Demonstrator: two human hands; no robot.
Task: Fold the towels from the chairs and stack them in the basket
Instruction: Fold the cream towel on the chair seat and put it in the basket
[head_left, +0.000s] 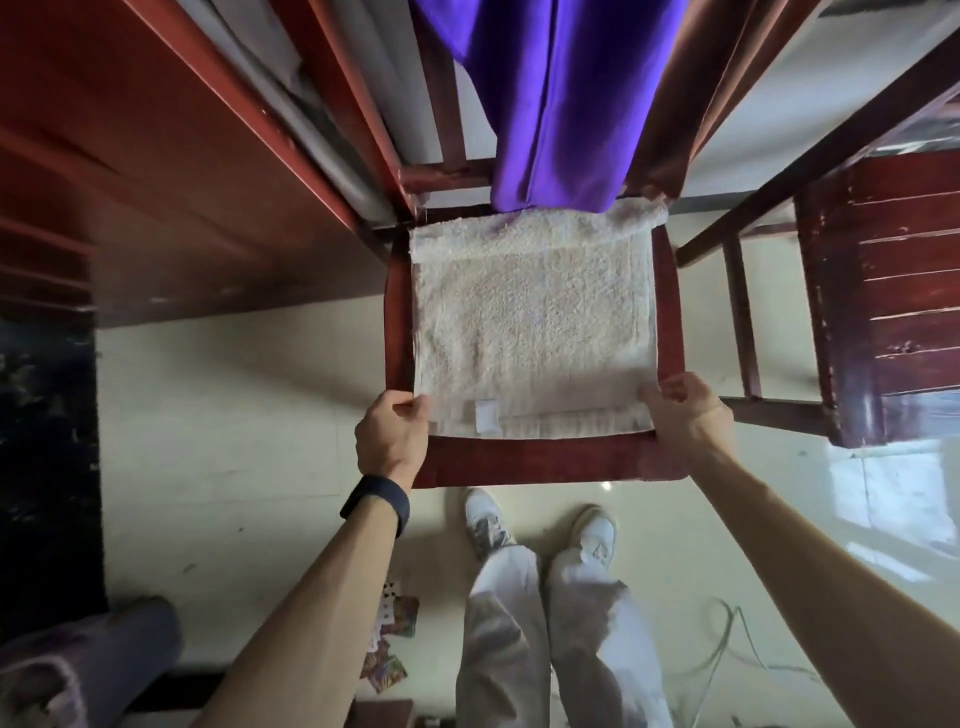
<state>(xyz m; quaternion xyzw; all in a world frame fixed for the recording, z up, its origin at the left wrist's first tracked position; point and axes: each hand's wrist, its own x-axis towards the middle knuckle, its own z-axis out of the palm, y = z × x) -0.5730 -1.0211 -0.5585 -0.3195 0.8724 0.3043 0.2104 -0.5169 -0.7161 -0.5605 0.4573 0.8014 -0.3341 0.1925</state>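
Observation:
A cream terry towel (530, 322) lies folded flat on the red wooden chair seat (535, 460), a white label near its front edge. My left hand (395, 431) pinches the towel's near left corner. My right hand (685, 410) pinches its near right corner. Over the chair back hangs a purple towel (566, 104), with a brown towel (675, 104) beside it on the right. No basket is in view.
A red-brown desk (182, 171) stands to the left and a dark red cabinet (893, 291) to the right. Another chair's frame (743, 322) is close on the right. Playing cards (389, 639) and a cable (727, 654) lie on the pale floor by my feet.

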